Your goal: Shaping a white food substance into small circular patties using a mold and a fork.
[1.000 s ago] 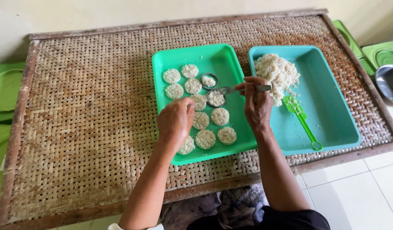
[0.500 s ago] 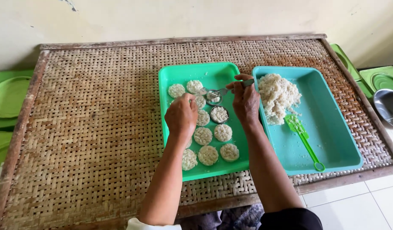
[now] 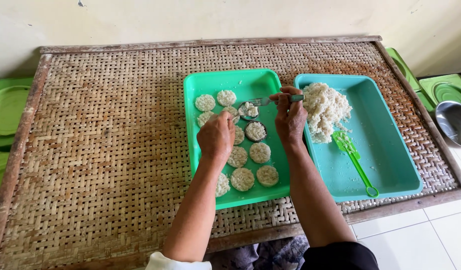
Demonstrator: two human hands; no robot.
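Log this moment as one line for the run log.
left hand: steadying ring mould | right hand: fork pressing rice into mould | green tray: round rice cakes | teal tray: rice heap, green spoon

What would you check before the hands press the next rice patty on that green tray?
1. Fork gripped by right hand: ok.
2. Left hand steadying the small round mould: cannot tell, fingers hide contact.
3. Mould filled with rice: ok.
4. Free space on green tray: ok, top strip bare.
5. Rice pile in blue tray within reach: ok.
6. Green spatula out of the way: ok.
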